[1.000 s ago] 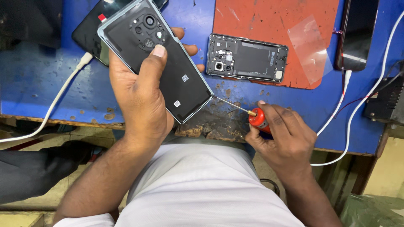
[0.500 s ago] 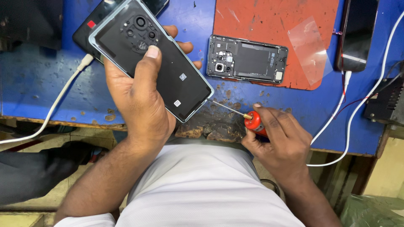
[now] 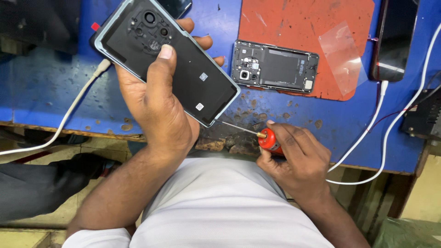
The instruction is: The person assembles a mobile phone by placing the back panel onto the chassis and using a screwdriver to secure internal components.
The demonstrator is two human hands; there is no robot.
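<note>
My left hand (image 3: 156,105) grips a black phone back cover (image 3: 183,69) with camera cut-outs, its inner face up, thumb pressed across it. My right hand (image 3: 298,156) holds a red-handled screwdriver (image 3: 268,140). Its thin metal shaft reaches left and the tip touches the cover's lower corner. Both hands hover over the worn front edge of the blue workbench (image 3: 55,101). An opened phone body (image 3: 274,68) with exposed internals lies flat beyond my right hand, partly on a red mat (image 3: 303,27).
A clear plastic film (image 3: 347,55) lies on the red mat. A dark phone (image 3: 395,36) at the right edge has a white cable (image 3: 372,124) plugged in. Another white cable (image 3: 69,115) runs off the left. A second dark phone (image 3: 177,7) lies behind the cover.
My left hand has lifted the cover slightly up and left. My right hand has stayed near the bench edge, with the screwdriver tip still at the cover's lower corner.
</note>
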